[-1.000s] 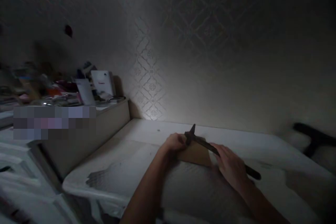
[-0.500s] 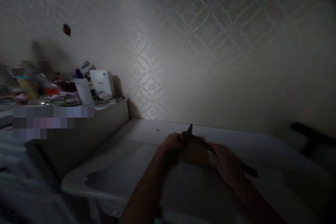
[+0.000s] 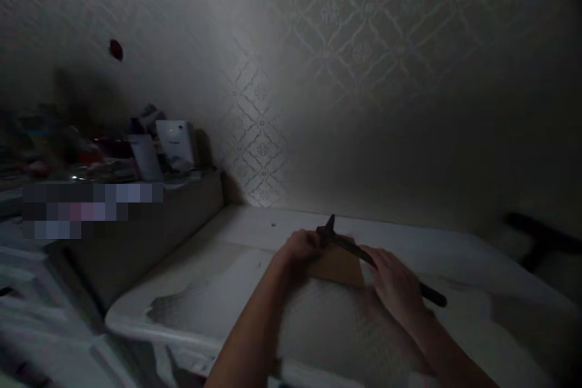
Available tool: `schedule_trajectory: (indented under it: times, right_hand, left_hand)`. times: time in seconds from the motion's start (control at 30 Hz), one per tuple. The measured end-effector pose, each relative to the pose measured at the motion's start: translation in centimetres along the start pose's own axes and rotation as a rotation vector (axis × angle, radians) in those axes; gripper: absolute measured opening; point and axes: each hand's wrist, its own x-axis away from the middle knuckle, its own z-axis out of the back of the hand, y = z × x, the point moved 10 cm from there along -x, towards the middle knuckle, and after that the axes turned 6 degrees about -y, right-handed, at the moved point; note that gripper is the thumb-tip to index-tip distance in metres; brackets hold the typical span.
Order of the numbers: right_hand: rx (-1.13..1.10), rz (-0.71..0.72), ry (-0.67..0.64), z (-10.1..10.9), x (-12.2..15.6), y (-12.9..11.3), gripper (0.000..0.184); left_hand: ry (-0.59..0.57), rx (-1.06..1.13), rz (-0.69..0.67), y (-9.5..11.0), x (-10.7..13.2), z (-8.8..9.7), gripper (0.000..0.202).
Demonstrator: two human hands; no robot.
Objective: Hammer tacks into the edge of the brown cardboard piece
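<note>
A dark hammer (image 3: 350, 247) lies slantwise over a brown flat board (image 3: 339, 268), with its head at the upper left. My right hand (image 3: 393, 279) is wrapped round the handle, whose end sticks out past the fingers to the lower right. Close beside the hammer head, my left hand (image 3: 301, 247) is closed at the board's left side. Its fingertips are partly hidden, so what it pinches does not show. The board rests on the white table (image 3: 245, 224).
To the left, a cabinet (image 3: 182, 200) carries a white box (image 3: 175, 142) and cluttered small items. A tiny dark object (image 3: 273, 225) lies near the table's back edge. Patterned wall (image 3: 364, 73) stands behind. At far right is a blurred dark T-shaped object (image 3: 541, 239).
Light on the hands, board and table has brightened, while the wall and cabinet have darkened. Both hands and the hammer are in nearly the same place.
</note>
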Motion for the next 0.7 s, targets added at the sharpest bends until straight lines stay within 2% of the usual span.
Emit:
schedule_trajectory:
  times: [0.23,0.53,0.7]
  right_hand:
    - [-0.015,0.005,0.022,0.48,-0.04,-0.15,0.039]
    - [0.001,-0.010,-0.008,0.04,-0.06,0.05,0.037]
    - [-0.011,-0.003,0.008,0.17,-0.12,-0.05,0.036]
  left_hand:
    - [0.022,-0.028,-0.028,0.42,0.15,0.15,0.019]
    - [-0.091,0.091,-0.081,0.64,0.26,-0.29,0.024]
    - [-0.097,0.115,-0.115,0.51,0.03,-0.35,0.026]
